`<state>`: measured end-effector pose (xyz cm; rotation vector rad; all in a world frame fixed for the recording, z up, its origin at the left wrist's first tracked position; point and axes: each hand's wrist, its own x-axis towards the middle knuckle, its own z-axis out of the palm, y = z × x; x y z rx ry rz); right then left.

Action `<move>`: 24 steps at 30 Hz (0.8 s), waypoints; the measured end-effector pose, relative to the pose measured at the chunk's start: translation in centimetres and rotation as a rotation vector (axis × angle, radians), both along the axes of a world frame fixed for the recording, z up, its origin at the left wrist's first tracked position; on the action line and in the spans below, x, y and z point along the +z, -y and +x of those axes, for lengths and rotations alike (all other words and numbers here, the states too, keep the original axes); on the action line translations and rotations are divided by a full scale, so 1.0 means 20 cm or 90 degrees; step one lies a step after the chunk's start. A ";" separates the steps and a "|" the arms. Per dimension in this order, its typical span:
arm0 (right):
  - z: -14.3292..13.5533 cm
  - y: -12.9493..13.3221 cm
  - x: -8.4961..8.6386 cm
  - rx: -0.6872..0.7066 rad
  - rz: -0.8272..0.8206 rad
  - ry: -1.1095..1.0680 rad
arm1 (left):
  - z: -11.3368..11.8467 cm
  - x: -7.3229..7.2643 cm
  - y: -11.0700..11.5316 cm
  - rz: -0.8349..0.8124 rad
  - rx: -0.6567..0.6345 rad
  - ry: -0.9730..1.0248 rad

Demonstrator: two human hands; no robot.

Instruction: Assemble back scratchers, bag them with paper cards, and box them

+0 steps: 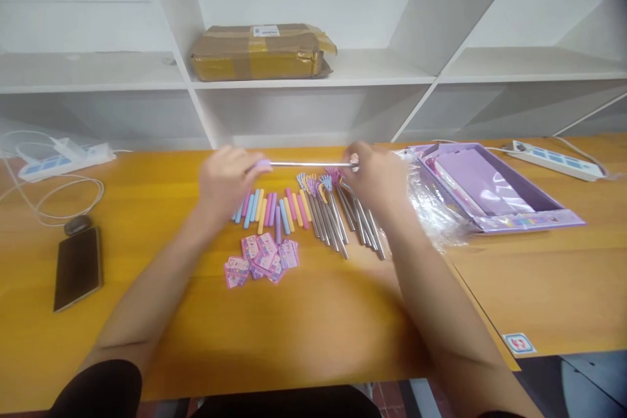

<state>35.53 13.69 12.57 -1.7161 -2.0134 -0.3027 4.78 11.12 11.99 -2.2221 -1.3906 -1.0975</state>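
1. Above the bench [313,339], the left hand [225,179] pinches a purple grip [263,163], the right hand [375,176] the rod's [308,164] other end, likely steadying it.
2. Tubes [278,225], scratchers [327,181] and cards [266,251] lie grouped, perhaps for reach.

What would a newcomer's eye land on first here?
Probably the thin metal rod stretched level between the left hand and right hand. Next, the row of pastel tubes below it, with metal sticks fanned to their right. Further right, an open purple box.
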 end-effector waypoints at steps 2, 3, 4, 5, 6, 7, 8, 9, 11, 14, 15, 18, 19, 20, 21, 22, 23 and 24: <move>-0.12 0.06 -0.03 0.046 0.013 0.000 | 0.12 -0.08 0.05 -0.075 0.006 0.005; -0.16 0.09 -0.04 0.065 0.021 0.002 | 0.17 -0.10 0.07 -0.108 0.000 0.016; -0.19 0.12 -0.05 0.077 0.028 0.002 | 0.20 -0.12 0.09 -0.131 -0.008 0.026; -0.22 0.14 -0.05 0.086 0.032 0.003 | 0.22 -0.13 0.11 -0.144 -0.016 0.034; -0.23 0.16 -0.06 0.090 0.034 0.002 | 0.23 -0.14 0.12 -0.146 -0.020 0.039; -0.25 0.18 -0.07 0.095 0.034 0.002 | 0.24 -0.14 0.14 -0.142 -0.019 0.037; -0.27 0.20 -0.08 0.101 0.032 0.003 | 0.25 -0.13 0.15 -0.133 -0.014 0.032; -0.29 0.21 -0.09 0.111 0.027 0.006 | 0.26 -0.13 0.15 -0.124 -0.005 0.023; -0.32 0.22 -0.12 0.129 0.008 0.012 | 0.26 -0.13 0.16 -0.115 0.006 -0.002; -0.35 0.22 -0.15 0.149 -0.018 0.016 | 0.25 -0.13 0.15 -0.121 0.008 -0.028; -0.35 0.21 -0.16 0.156 -0.025 0.015 | 0.24 -0.12 0.15 -0.125 0.005 -0.035; -0.31 0.17 -0.15 0.175 -0.043 0.013 | 0.20 -0.10 0.12 -0.148 0.004 -0.053; -0.29 0.16 -0.14 0.180 -0.048 0.016 | 0.19 -0.09 0.11 -0.161 0.002 -0.056; -0.28 0.14 -0.14 0.180 -0.052 0.021 | 0.18 -0.08 0.11 -0.173 0.000 -0.057; -0.26 0.13 -0.13 0.176 -0.056 0.028 | 0.17 -0.07 0.10 -0.183 -0.004 -0.056; -0.25 0.13 -0.13 0.169 -0.059 0.036 | 0.17 -0.07 0.10 -0.189 -0.008 -0.054; -0.24 0.12 -0.13 0.162 -0.063 0.044 | 0.17 -0.07 0.10 -0.192 -0.013 -0.052; -0.24 0.12 -0.12 0.156 -0.070 0.051 | 0.17 -0.07 0.10 -0.193 -0.016 -0.052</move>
